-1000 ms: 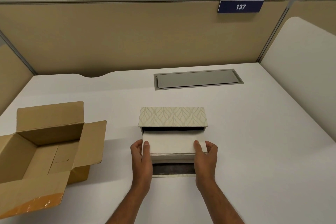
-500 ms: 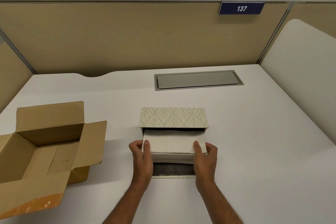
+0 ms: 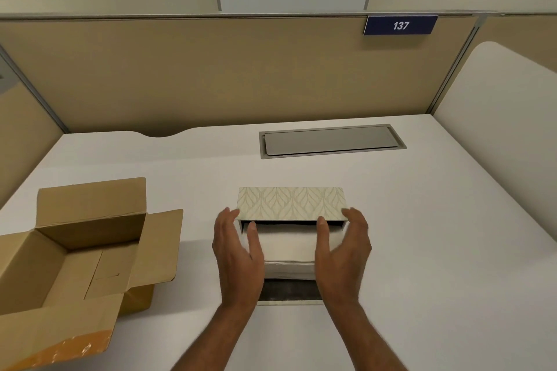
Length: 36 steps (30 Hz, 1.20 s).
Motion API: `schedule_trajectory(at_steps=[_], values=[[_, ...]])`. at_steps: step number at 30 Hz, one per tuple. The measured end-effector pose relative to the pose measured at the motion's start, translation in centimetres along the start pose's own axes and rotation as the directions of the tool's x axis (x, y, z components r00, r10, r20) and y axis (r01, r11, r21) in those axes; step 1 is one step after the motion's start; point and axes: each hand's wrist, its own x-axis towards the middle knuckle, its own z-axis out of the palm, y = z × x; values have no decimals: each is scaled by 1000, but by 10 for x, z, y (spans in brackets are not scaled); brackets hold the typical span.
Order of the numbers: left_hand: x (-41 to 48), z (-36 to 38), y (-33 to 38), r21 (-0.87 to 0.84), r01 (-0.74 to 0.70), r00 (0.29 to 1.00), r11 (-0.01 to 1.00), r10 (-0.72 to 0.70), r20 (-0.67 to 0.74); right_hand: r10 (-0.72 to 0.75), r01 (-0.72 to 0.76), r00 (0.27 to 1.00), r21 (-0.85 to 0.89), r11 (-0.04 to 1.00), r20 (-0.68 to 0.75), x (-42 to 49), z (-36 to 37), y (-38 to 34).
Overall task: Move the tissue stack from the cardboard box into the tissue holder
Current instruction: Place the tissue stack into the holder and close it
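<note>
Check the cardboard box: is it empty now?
Empty as far as visible. The cardboard box stands open, flaps spread, bare floor showing; the near corner is hidden. The tissue stack sits in the tissue holder.

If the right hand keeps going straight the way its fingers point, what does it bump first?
Probably the patterned lid of the tissue holder: the right hand points away from the person, fingertips already at its right corner. Depth is hard to judge.

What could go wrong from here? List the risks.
1. The tissue stack is only partly under the tissue holder lid; pushing may buckle the soft top sheets against its edge.
2. The left hand and right hand look loosened at the sides, so the stack could skew.
3. The light holder may slide on the desk.
</note>
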Motion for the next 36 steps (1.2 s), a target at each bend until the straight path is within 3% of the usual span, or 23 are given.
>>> schedule_trajectory(at_steps=[3, 7, 11, 14, 24, 31, 36], values=[[31, 5, 7, 169, -89, 982, 982, 59, 180, -162, 191, 972, -173, 966, 169, 25, 14, -8], [60, 12, 3, 287, -221, 870, 932, 55, 490, -72, 300, 865, -396, 868, 496, 55, 30, -3], [77, 14, 0, 325, -290, 777, 900, 23, 630, 12, 369, 753, -437, 820, 658, 71, 35, 9], [80, 15, 2, 338, -313, 747, 887, 10, 664, -2, 392, 747, -438, 809, 665, 74, 35, 13], [57, -18, 11, 261, -318, 764, 912, 84, 640, -118, 311, 794, -232, 922, 596, 49, 0, 6], [4, -44, 13, 308, -420, 818, 854, 210, 535, -244, 375, 840, -192, 907, 485, -1, -28, 11], [-29, -52, 7, 376, -465, 815, 802, 222, 535, -254, 370, 862, -202, 907, 439, -38, -37, 26]])
